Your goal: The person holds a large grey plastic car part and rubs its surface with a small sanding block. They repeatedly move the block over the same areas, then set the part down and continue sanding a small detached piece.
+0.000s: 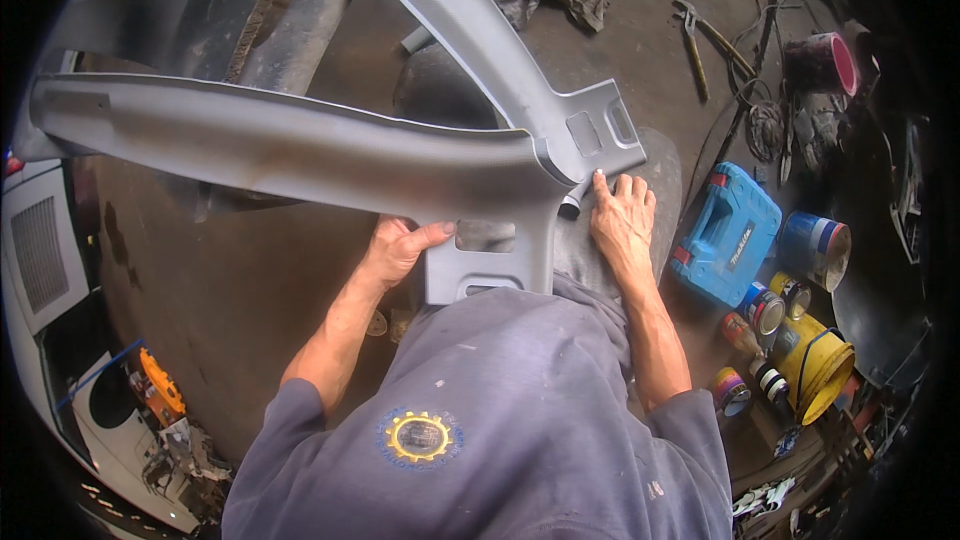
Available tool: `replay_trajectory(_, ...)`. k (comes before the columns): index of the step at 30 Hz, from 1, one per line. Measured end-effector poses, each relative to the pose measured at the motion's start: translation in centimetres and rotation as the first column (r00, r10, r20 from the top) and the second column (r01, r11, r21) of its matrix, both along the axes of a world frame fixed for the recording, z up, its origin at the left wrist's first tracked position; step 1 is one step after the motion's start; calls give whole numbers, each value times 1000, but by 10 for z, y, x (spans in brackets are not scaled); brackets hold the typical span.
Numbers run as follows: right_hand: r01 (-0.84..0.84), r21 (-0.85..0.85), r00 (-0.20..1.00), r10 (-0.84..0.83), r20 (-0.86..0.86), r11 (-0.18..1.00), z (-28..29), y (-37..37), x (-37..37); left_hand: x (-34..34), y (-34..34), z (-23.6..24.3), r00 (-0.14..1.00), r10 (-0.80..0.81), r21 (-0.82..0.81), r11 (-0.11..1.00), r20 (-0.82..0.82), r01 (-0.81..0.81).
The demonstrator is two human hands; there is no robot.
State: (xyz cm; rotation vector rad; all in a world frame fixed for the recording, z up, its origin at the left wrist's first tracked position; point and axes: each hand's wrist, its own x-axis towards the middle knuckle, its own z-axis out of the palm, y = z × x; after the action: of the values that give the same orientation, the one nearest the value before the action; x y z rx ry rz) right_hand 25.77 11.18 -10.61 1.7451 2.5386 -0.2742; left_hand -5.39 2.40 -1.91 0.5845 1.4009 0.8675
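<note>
Clock directions taken from the middle of the view. At 9 o'clock, far edge: white casing (70, 275) with a grille; at 8, an orange object (163, 385), kind unclear.

Near grey panel (290, 150): crosses the view from the left to the centre, just above the lap. Long axis slightly curved, running from between 9 and 10 toward 3; at its right end it turns down into a flat end piece (490, 269) with a rectangular window, pointing about 6.

Left hand (393, 250): grasping the end piece's left edge, thumb on top; other fingers mostly hidden beneath.

Far grey panel (455, 5): arcs from 11 to between 1 and 2, where its own windowed end lies. The near panel's right end overlaps it.

Right hand (625, 220): holding nothing visible, fingers extended toward 12, index just beside the far panel's end; contact cannot be told.

Between 1 and 2: pliers (692, 55) on the floor (640, 0). At 3: blue case (728, 235). Near 4: yellow bucket (810, 365). At 2: pink-lined bucket (822, 64).
</note>
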Motion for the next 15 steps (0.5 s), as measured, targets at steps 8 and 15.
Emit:
replay_trajectory(8,-2,13,1000,2,-11,1000,2,0,0,-2,-1,-5,1000,-11,69,998,8,10)
replay_trajectory(15,-4,22,1000,4,-9,1000,2,-1,0,-2,2,1,999,-25,38,999,35,24)
